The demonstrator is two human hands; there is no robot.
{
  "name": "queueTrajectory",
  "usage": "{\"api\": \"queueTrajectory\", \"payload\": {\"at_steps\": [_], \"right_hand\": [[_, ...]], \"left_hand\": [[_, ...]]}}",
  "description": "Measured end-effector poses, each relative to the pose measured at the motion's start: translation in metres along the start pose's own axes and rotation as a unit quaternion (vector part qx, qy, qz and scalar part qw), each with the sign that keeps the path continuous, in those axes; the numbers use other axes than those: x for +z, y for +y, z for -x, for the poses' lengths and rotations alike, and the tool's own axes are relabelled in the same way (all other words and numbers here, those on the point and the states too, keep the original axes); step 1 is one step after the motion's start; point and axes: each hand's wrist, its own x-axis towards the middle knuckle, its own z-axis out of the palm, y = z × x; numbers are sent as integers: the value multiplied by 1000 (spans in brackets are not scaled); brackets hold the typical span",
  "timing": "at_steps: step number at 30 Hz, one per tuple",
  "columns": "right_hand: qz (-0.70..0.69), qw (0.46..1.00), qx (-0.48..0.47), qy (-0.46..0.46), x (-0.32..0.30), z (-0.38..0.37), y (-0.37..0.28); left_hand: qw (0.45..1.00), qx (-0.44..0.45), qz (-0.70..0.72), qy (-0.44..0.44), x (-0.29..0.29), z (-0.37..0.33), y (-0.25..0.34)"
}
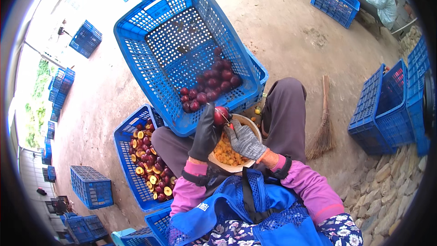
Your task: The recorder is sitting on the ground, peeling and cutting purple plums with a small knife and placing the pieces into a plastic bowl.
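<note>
My left hand (204, 133), in a black glove, is closed around a dark red plum (220, 116). In my right hand (246, 141), which wears a grey knit glove, is a small knife (231, 126) with a red handle; its thin blade is against the plum. Below both hands, between my legs, sits a pale bowl (234, 169) of orange, pit-like pieces (224, 153). Just ahead, a large blue crate (132, 59) leans tilted toward me, with whole plums (214, 83) gathered at its near end. Cut plums (154, 168) showing yellow flesh fill another blue crate (119, 142) at my left.
A straw broom (324, 127) lies on the floor to my right. Blue crates (380, 109) stand beside a stone wall (382, 200) there. More crates (91, 187) are scattered at left. At far right a person (386, 7) sits near a filled blue crate (334, 4).
</note>
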Motion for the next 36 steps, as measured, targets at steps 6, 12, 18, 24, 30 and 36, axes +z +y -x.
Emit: {"api": "queueTrajectory", "payload": {"at_steps": [6, 12, 18, 24, 30, 36], "right_hand": [[-48, 975, 148, -162, -19, -1, 1], [-52, 981, 115, -145, -9, 1, 11], [-29, 987, 102, -120, 4, 9, 11], [-12, 987, 93, -130, -6, -1, 2], [89, 990, 18, -109, 18, 10, 15], [89, 995, 8, -53, 16, 9, 11]], "left_hand": [[922, 61, -382, 24, -11, 13, -10], [939, 28, -325, 112, -4, 11, -4], [931, 68, -345, 100, -16, 10, -8], [980, 82, -152, 97, -11, 5, -8], [859, 219, -452, 94, -7, -9, -18], [991, 39, -18, 125, -24, -12, -23]]}}
